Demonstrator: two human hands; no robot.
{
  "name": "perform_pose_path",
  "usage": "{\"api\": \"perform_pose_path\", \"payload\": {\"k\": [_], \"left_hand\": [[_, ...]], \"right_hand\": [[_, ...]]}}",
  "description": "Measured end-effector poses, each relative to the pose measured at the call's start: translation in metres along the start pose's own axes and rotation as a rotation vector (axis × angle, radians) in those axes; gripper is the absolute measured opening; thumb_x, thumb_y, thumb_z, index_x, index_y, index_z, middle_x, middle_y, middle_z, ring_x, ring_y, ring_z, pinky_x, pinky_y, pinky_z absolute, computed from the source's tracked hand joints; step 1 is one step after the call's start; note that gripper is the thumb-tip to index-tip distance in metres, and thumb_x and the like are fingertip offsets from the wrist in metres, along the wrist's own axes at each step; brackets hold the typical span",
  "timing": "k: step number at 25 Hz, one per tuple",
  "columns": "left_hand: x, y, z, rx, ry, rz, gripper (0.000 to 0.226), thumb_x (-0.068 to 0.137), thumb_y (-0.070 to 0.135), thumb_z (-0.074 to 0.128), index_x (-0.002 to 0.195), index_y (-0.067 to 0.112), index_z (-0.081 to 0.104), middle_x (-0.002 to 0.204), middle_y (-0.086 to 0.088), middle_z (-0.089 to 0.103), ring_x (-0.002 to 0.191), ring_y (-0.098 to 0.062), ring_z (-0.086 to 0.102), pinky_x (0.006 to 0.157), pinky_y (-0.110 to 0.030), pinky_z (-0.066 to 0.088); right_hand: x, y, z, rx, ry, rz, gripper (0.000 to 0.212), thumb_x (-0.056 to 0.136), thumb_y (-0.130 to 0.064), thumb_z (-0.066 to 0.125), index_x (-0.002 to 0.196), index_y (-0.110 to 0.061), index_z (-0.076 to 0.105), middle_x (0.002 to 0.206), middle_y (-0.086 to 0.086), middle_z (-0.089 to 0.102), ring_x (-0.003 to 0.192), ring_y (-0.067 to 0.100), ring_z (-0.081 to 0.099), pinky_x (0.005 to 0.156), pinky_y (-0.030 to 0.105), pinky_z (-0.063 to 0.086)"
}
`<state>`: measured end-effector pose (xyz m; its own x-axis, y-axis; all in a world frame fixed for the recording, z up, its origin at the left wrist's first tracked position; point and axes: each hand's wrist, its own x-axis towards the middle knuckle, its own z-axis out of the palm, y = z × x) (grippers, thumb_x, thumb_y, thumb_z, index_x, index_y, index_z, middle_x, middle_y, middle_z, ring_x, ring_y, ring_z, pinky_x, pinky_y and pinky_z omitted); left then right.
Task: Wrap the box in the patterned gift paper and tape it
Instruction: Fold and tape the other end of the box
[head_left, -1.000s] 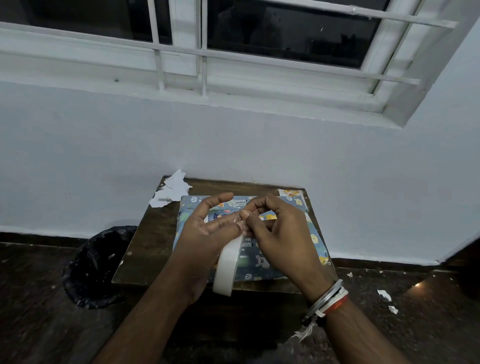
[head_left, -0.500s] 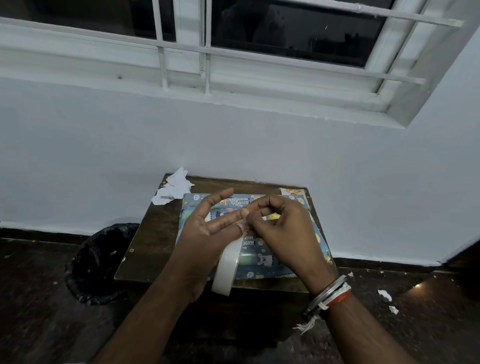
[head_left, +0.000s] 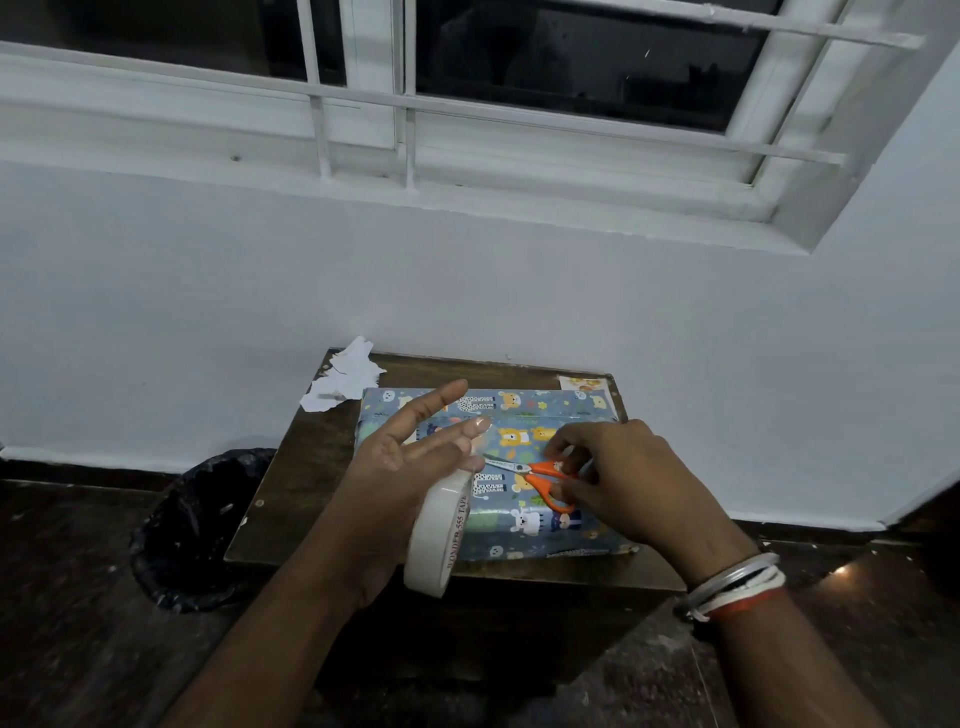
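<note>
The box (head_left: 524, 519), wrapped in blue animal-print gift paper, lies flat on the small dark wooden table (head_left: 291, 483). My left hand (head_left: 410, 462) hovers over the box's left end with thumb and forefinger stretched out. A white tape roll (head_left: 439, 538) hangs from its lower fingers, and a bit of clear tape sticks to a fingertip. My right hand (head_left: 623, 488) grips the handles of the orange scissors (head_left: 540, 470), which lie on top of the box with the blades pointing left.
Torn white paper scraps (head_left: 343, 382) lie at the table's far left corner and a small patterned offcut (head_left: 584, 383) at the far right. A black-lined bin (head_left: 202, 525) stands on the floor left of the table. A white wall rises right behind.
My hands have parted. The right hand has left the tape end and dropped onto the scissors on the box; the left hand has spread its fingers, with the roll still hanging from it.
</note>
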<state>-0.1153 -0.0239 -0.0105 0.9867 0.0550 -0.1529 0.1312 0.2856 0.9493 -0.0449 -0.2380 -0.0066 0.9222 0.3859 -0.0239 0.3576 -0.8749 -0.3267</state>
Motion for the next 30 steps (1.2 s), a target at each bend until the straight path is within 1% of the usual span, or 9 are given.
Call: {"api": "perform_pose_path", "payload": {"k": [2, 6, 9, 13, 15, 18, 20, 23, 30], "left_hand": [[0.000, 0.000, 0.000, -0.008, -0.026, 0.009, 0.060, 0.070, 0.022, 0.078, 0.127, 0.039, 0.066, 0.115, -0.003, 0.077, 0.090, -0.019, 0.074, 0.097, -0.043, 0.053], [0.002, 0.000, -0.009, 0.054, -0.046, 0.019, 0.059, 0.090, -0.007, 0.063, 0.133, 0.034, 0.062, 0.118, -0.005, 0.076, 0.093, -0.014, 0.073, 0.085, -0.029, 0.060], [0.003, 0.002, -0.013, 0.032, -0.045, 0.011, 0.054, 0.090, -0.007, 0.062, 0.128, 0.031, 0.067, 0.117, -0.005, 0.076, 0.092, -0.016, 0.072, 0.084, -0.027, 0.060], [0.002, 0.005, -0.013, -0.034, -0.066, -0.012, 0.043, 0.089, 0.002, 0.064, 0.124, 0.025, 0.072, 0.115, -0.005, 0.077, 0.077, -0.012, 0.069, 0.078, -0.023, 0.058], [0.002, 0.005, -0.013, -0.053, -0.071, -0.038, 0.038, 0.090, 0.001, 0.063, 0.119, 0.022, 0.075, 0.110, -0.004, 0.078, 0.076, -0.010, 0.069, 0.079, -0.024, 0.057], [0.003, 0.003, -0.013, -0.044, -0.083, -0.069, 0.034, 0.092, -0.003, 0.061, 0.112, 0.017, 0.079, 0.098, -0.004, 0.079, 0.075, -0.010, 0.069, 0.069, -0.021, 0.057], [0.004, 0.000, -0.012, -0.031, -0.095, -0.086, 0.034, 0.093, -0.005, 0.059, 0.112, 0.014, 0.079, 0.091, -0.004, 0.078, 0.074, -0.012, 0.069, 0.064, -0.019, 0.055], [0.005, -0.002, -0.012, -0.027, -0.124, -0.103, 0.034, 0.093, -0.008, 0.059, 0.118, 0.009, 0.075, 0.100, -0.007, 0.078, 0.073, -0.012, 0.070, 0.062, -0.019, 0.054], [0.005, -0.004, -0.011, 0.026, -0.163, -0.128, 0.036, 0.090, -0.008, 0.062, 0.115, 0.013, 0.077, 0.112, -0.010, 0.077, 0.077, -0.013, 0.070, 0.071, -0.019, 0.057]], "right_hand": [[0.003, -0.003, 0.001, -0.093, -0.011, -0.052, 0.027, 0.092, -0.041, 0.073, 0.117, -0.031, 0.072, 0.099, -0.006, 0.076, 0.092, 0.015, 0.067, 0.077, 0.025, 0.051], [-0.002, 0.001, -0.002, -0.177, 0.032, -0.046, 0.024, 0.086, -0.051, 0.067, 0.097, -0.030, 0.073, 0.079, -0.008, 0.070, 0.073, 0.012, 0.063, 0.063, 0.028, 0.049], [-0.008, 0.006, -0.006, 0.182, 0.043, 0.009, 0.026, 0.076, -0.040, 0.081, 0.096, -0.032, 0.066, 0.077, -0.009, 0.075, 0.068, 0.005, 0.068, 0.067, 0.030, 0.056], [-0.012, 0.005, -0.015, 0.717, -0.271, -0.091, 0.027, 0.085, -0.039, 0.083, 0.094, -0.016, 0.075, 0.074, 0.008, 0.076, 0.057, 0.015, 0.062, 0.054, 0.023, 0.045], [-0.014, 0.008, -0.016, 0.752, -0.421, -0.171, 0.037, 0.090, -0.049, 0.073, 0.096, -0.012, 0.077, 0.076, 0.007, 0.075, 0.052, 0.024, 0.045, 0.046, 0.027, 0.029], [-0.013, 0.008, -0.014, 0.731, -0.580, -0.254, 0.036, 0.091, -0.049, 0.069, 0.095, -0.014, 0.077, 0.076, 0.004, 0.074, 0.061, 0.031, 0.046, 0.051, 0.045, 0.036], [-0.013, 0.003, -0.013, 0.778, -0.632, -0.279, 0.022, 0.096, -0.034, 0.067, 0.093, -0.014, 0.077, 0.075, 0.004, 0.074, 0.066, 0.021, 0.060, 0.062, 0.035, 0.046], [-0.012, -0.001, -0.014, 0.812, -0.685, -0.287, 0.014, 0.099, -0.017, 0.063, 0.095, -0.010, 0.075, 0.074, 0.004, 0.073, 0.067, 0.007, 0.065, 0.071, 0.013, 0.046], [-0.013, -0.002, -0.015, 0.806, -0.664, -0.301, 0.017, 0.097, -0.015, 0.068, 0.087, -0.025, 0.077, 0.073, 0.006, 0.072, 0.066, 0.010, 0.065, 0.072, 0.016, 0.048]]}}
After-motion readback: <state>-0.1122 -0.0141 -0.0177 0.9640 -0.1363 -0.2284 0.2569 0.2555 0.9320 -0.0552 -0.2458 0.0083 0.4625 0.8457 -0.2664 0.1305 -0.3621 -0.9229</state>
